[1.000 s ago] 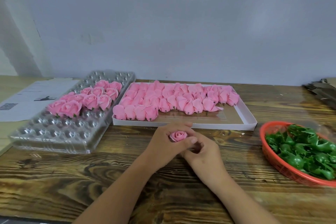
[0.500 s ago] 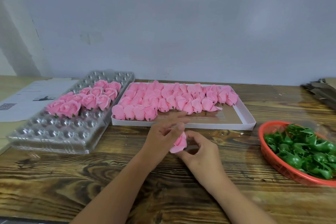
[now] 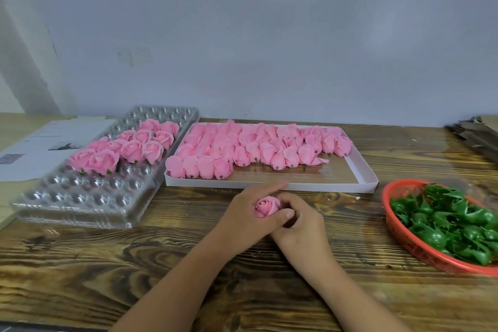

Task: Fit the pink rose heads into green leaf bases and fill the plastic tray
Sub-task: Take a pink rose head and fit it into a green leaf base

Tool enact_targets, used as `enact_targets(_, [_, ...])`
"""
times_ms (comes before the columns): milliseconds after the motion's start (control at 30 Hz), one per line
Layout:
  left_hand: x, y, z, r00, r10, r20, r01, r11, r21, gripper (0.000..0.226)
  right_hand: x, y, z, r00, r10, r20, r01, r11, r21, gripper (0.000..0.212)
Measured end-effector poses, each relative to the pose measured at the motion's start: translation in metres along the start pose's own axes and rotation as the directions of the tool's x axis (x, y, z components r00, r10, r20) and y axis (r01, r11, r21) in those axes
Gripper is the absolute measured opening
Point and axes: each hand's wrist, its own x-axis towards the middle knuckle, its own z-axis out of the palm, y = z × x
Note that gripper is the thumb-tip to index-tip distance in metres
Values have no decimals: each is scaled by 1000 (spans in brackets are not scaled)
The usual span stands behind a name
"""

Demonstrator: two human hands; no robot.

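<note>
A pink rose head faces up between both hands over the wooden table. My left hand grips it, thumb across the front. My right hand curls in against the rose's right side; what its fingers hold is hidden. The clear plastic tray lies at the left with several finished roses in its far cells. A white box in the middle holds several loose rose heads. Green leaf bases fill a red basket at the right.
Paper sheets lie beyond the tray at far left. A stack of cardboard sits at the far right corner. A grey wall closes off the back of the table. Bare wood stretches in front of the tray.
Half a second ago the rose was tipped sideways between loosened fingers. Now it faces up again, with both hands closed round it.
</note>
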Motion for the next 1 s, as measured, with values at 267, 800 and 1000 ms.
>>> enact_targets(267, [1, 4, -5, 996, 46, -77, -60, 980, -190, 56, 5, 0, 1, 997, 72, 1, -70, 973, 222, 31])
enact_targets(800, [2, 1, -4, 1000, 12, 2, -12, 999, 29, 44, -1, 2, 1, 999, -26, 44, 24, 999, 36, 39])
enact_targets(1000, [1, -4, -8, 990, -76, 116, 90, 989, -119, 100, 4, 1, -2, 995, 87, -46, -70, 956, 286, 36])
